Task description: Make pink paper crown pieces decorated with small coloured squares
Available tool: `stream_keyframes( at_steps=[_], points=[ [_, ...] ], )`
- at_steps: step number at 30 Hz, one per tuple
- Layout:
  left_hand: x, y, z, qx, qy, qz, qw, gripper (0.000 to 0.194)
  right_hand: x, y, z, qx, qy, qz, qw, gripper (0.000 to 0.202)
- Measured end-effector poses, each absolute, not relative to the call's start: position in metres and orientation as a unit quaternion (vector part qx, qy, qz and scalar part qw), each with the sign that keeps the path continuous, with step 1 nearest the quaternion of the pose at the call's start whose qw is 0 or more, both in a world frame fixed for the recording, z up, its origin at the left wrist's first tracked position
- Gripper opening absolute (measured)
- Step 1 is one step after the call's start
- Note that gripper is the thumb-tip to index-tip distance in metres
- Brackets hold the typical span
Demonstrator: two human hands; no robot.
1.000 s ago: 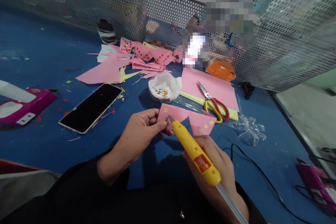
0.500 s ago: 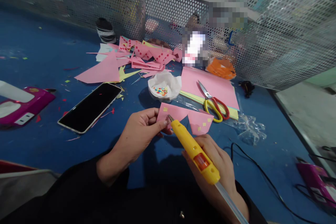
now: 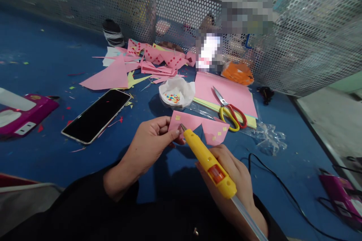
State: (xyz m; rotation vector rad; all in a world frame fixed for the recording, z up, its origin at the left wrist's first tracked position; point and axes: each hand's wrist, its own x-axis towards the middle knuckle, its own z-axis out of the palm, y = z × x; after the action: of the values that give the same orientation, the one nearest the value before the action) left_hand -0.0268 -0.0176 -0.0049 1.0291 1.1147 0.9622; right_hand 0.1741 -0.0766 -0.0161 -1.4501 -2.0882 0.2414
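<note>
My left hand [image 3: 152, 141] pinches the left end of a notched pink paper piece [image 3: 195, 121], which has a few small yellow squares on it. Closed around a yellow hot glue gun [image 3: 202, 154] is my right hand [image 3: 232, 173]; a clear glue stick [image 3: 246, 212] sticks out of the gun's back end. The gun's metal nozzle is at the left part of the paper, close to my left thumb; whether it touches the paper I cannot tell. Just beyond the paper stands a bowl [image 3: 183, 86] lined with white tissue, with tiny coloured paper bits inside.
Scissors [image 3: 226, 105] lie on stacked coloured paper [image 3: 206, 83]. A phone [image 3: 96, 116] and pink scraps [image 3: 110, 75] are at the left. Magenta devices [image 3: 31, 113] sit at both sides, a black cable [image 3: 285, 188] at right. Perforated metal panels [image 3: 181, 2] border the back.
</note>
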Motion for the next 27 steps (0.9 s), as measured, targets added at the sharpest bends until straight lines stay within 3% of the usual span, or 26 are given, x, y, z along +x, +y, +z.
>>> stream_keyframes(
  at_steps=[27],
  points=[
    [-0.0259, -0.0182, -0.0051, 0.433, 0.487, 0.415, 0.635, 0.031, 0.1743, -0.0752, -0.0174, -0.532, -0.786, 0.090, 0.300, 0.009]
  ],
)
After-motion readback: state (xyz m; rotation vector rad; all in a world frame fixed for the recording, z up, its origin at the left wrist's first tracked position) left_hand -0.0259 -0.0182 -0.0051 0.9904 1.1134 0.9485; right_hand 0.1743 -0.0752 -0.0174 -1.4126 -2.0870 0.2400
